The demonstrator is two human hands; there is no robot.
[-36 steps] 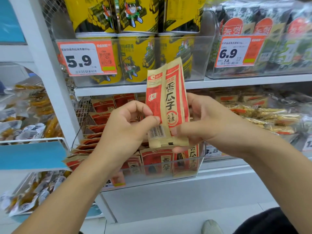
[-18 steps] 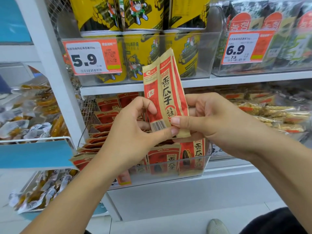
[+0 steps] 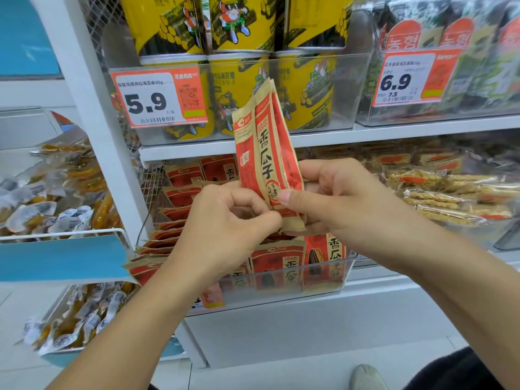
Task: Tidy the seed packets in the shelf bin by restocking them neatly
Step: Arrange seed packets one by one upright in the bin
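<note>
Holding a small fanned stack of red-and-tan paper seed packets (image 3: 266, 153) upright, above the clear plastic shelf bin (image 3: 323, 280). Three packet edges show at the stack top; exact count beyond that you can't tell. Your left hand (image 3: 225, 229) pinches the stack's lower left corner between thumb and curled fingers. Your right hand (image 3: 346, 204) clamps the lower right, thumb pressed flat across the front, fingers wrapped behind. Both hands meet at the bottom of the stack, just above the bin's rear.

Inside the bin: two more seed packets (image 3: 278, 268) stand upright against the front wall, others lean or lie fanned toward the bin's left; total too jumbled to count.

Above the bin, on the next shelf up, six yellow cylindrical snack tubs (image 3: 239, 88) in view, three stacked on three. Two orange price tags: 5.9 tag (image 3: 157, 99) up-left of the bin, 6.9 tag (image 3: 413, 80) up-right. Right of the bin, clear-wrapped snack bars (image 3: 450, 195). Left of the bin, individually wrapped yellow snacks (image 3: 56, 198) in a blue-fronted wire basket (image 3: 62, 257).
</note>
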